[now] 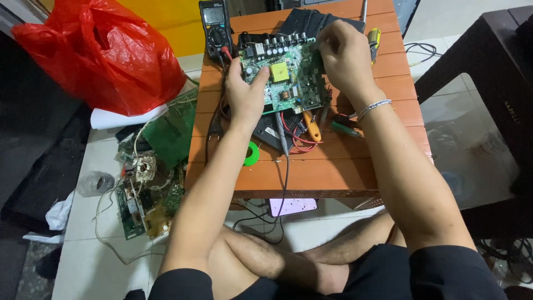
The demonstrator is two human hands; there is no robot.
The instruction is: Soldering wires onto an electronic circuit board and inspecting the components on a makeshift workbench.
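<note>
The green rectangular circuit board (284, 79), studded with small capacitors and a yellow square part, lies in the upper middle of the frame on the low orange-brown wooden slatted desk (333, 172), and both of the person's hands are on it. The left hand (247, 91) clasps the board's left edge, thumb laid over the top near the yellow part, its grip closed on the board. The right hand (345, 55) rests curled over the board's upper right corner; whether its fingers pinch anything cannot be told, since they are hidden under the knuckles. A silver bracelet (373, 108) circles the right wrist. Just above the board's left end stands a black handheld multimeter (215, 28). Below the board lie red wires and an orange-handled tool (312, 128), with a green roll of tape (252, 154) lower left of them. On the floor at left sit a red plastic bag (100, 53) and a heap of scrap circuit boards (150, 189)
</note>
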